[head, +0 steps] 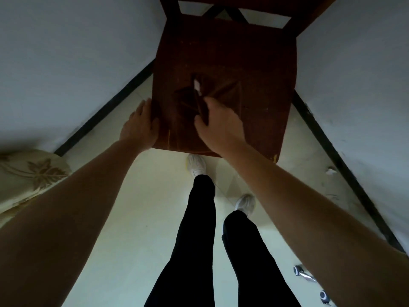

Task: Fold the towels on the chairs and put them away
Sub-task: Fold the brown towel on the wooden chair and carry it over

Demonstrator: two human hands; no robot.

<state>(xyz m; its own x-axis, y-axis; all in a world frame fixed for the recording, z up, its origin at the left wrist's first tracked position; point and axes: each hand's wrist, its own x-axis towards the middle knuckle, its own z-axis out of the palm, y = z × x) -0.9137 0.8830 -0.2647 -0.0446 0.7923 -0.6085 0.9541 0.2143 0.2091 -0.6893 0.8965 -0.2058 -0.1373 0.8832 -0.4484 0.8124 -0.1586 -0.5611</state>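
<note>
A dark brown towel (250,63) lies spread over the seat of a dark wooden chair (174,9) that stands in a room corner. My right hand (221,127) is shut on a raised fold of the towel near its middle, where creases fan out and a small white label (196,85) shows. My left hand (140,127) grips the towel's left edge near the front corner, thumb on top and fingers down the side. Towel and seat are nearly the same colour, so the seat itself is hidden.
Pale walls (66,52) with black baseboards (106,107) close in on both sides of the chair. A leaf-patterned cushion (28,178) sits at the left. My legs and white shoes (196,166) stand on the light tiled floor. Small wheels (303,273) show at the lower right.
</note>
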